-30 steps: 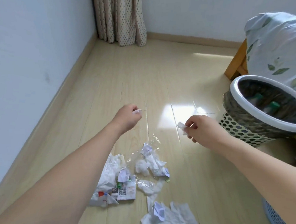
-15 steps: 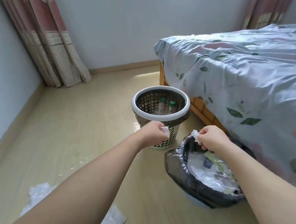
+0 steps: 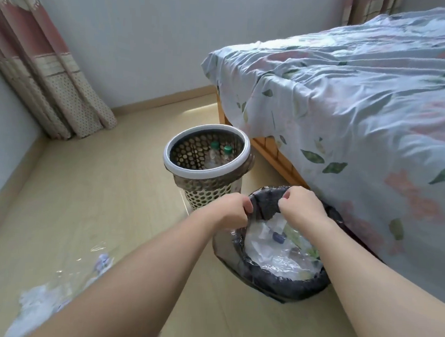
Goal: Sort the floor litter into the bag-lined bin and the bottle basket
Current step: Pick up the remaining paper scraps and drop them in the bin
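Both hands now hang over the bag-lined bin; no writing legible.

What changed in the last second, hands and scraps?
Both hands went from above the floor litter over to the bin. The left hand and right hand pinched white scraps then; now both are curled over the bin's near rim and no scraps show, so whether they dropped can't be told. Basket keeps its two bottles; litter remains on the floor.

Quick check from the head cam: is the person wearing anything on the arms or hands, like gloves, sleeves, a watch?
Nothing visible. The left hand and right hand are bare, no gloves or rings showing. Both forearms are uncovered to the frame's edge: no sleeves, watch or bands.
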Available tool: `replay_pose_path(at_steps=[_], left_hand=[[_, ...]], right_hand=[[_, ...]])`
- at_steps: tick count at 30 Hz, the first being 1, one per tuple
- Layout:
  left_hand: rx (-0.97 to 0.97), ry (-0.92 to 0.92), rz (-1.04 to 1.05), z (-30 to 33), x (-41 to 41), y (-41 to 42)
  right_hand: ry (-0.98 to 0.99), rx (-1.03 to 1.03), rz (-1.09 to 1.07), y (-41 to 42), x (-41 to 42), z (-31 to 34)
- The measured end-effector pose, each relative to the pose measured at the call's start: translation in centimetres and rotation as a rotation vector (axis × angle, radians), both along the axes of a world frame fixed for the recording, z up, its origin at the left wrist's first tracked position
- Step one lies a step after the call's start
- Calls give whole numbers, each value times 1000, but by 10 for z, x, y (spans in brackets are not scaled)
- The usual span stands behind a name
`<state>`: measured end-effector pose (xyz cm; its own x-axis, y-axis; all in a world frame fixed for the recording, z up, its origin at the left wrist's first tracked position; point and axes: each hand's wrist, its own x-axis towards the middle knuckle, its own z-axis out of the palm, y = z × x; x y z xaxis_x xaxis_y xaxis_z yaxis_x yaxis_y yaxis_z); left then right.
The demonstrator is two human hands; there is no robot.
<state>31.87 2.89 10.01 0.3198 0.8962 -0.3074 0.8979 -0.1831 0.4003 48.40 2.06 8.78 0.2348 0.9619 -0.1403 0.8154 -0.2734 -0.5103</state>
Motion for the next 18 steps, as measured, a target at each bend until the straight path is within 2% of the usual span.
replay_pose_path(at_steps=[4,6,10,13,15,18], left_hand=[[103,-88,219,14,-84,2],[109,-90,329,15,-142,-8],[86,34,524,8,-284,-60],[26,130,673,-3,-393,-123],[-40,184,752,-13,-455,-166],[-118,219,825,-32,-522,-214]], right_hand=[[-3,254,166,10,-76,11],[20,292,319,10,-130,12],[7,237,698,-5,-254,-9],[-148,192,964,-31,-342,-33],[-253,130,1082,-46,-386,-52],[-359,38,1112,-60,-428,-75]])
